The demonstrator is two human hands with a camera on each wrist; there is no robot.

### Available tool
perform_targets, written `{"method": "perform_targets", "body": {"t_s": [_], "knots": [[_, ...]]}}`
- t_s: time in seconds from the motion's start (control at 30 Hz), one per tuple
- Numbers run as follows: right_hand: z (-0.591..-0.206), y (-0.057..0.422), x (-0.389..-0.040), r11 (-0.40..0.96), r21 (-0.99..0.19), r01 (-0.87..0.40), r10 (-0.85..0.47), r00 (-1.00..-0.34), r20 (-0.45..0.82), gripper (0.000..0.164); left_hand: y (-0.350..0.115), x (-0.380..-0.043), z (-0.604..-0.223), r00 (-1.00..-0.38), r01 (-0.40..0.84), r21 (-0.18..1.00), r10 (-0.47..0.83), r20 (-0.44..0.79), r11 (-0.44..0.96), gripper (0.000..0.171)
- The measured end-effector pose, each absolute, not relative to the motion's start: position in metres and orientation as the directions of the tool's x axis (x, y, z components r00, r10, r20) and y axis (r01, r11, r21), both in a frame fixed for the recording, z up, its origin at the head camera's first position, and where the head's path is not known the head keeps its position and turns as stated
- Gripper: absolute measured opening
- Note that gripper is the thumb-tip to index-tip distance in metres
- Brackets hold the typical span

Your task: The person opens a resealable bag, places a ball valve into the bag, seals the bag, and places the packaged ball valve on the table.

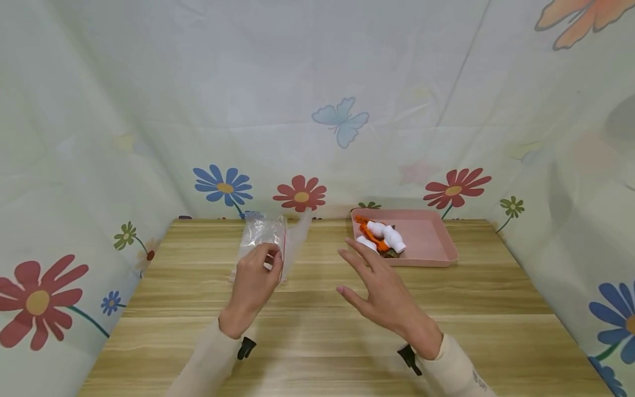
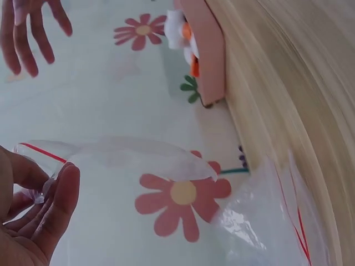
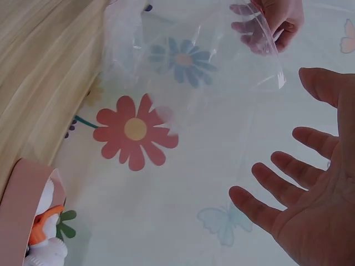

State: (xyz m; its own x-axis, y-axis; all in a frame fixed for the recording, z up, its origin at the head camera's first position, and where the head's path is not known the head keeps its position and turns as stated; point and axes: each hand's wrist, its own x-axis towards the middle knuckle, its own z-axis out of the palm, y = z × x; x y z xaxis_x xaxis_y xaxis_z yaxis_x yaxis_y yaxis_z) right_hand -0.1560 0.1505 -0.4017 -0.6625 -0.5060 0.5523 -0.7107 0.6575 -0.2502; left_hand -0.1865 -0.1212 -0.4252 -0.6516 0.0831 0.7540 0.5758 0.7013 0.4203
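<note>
My left hand (image 1: 254,284) pinches a clear zip bag (image 2: 133,158) with a red line near its opening. The bag hangs up off the table and spreads to the right of the fingers, see-through and limp. Below and behind that hand, more clear zip bags (image 1: 260,229) lie on the table; how many, I cannot tell. My right hand (image 1: 384,295) hovers to the right with fingers spread and nothing in it. In the right wrist view, its palm and fingers (image 3: 277,188) are apart from the raised bag.
A pink tray (image 1: 434,242) stands at the back right of the wooden table (image 1: 307,331). In its left part lie white rounded pieces (image 1: 394,238), an orange piece (image 1: 364,225) and something dark greenish. A flowered cloth (image 1: 278,99) hangs behind.
</note>
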Motion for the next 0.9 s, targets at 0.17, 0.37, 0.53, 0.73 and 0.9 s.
{"method": "perform_targets", "body": {"t_s": [0.17, 0.37, 0.53, 0.73, 0.9], "knots": [[-0.393, 0.142, -0.152, 0.634, -0.282, -0.72, -0.478, -0.652, 0.589, 0.067, -0.106, -0.179, -0.419, -0.66, 0.579, 0.482, 0.031, 0.751, 0.658, 0.007], [-0.388, 0.131, -0.15, 0.584, -0.352, -0.732, -0.432, -0.647, 0.629, 0.062, -0.092, -0.174, -0.417, -0.67, 0.581, 0.529, -0.006, 0.742, 0.618, 0.006], [-0.386, 0.122, -0.15, 0.515, -0.518, -0.683, -0.387, -0.725, 0.57, 0.059, -0.08, -0.171, -0.416, -0.698, 0.58, 0.587, -0.027, 0.715, 0.565, 0.005], [-0.386, 0.116, -0.152, 0.467, -0.638, -0.612, -0.353, -0.791, 0.5, 0.057, -0.069, -0.168, -0.417, -0.693, 0.617, 0.608, -0.02, 0.72, 0.5, 0.006], [-0.387, 0.113, -0.153, 0.465, -0.664, -0.585, -0.33, -0.811, 0.484, 0.056, -0.061, -0.166, -0.417, -0.674, 0.66, 0.595, 0.012, 0.739, 0.459, 0.005]]}}
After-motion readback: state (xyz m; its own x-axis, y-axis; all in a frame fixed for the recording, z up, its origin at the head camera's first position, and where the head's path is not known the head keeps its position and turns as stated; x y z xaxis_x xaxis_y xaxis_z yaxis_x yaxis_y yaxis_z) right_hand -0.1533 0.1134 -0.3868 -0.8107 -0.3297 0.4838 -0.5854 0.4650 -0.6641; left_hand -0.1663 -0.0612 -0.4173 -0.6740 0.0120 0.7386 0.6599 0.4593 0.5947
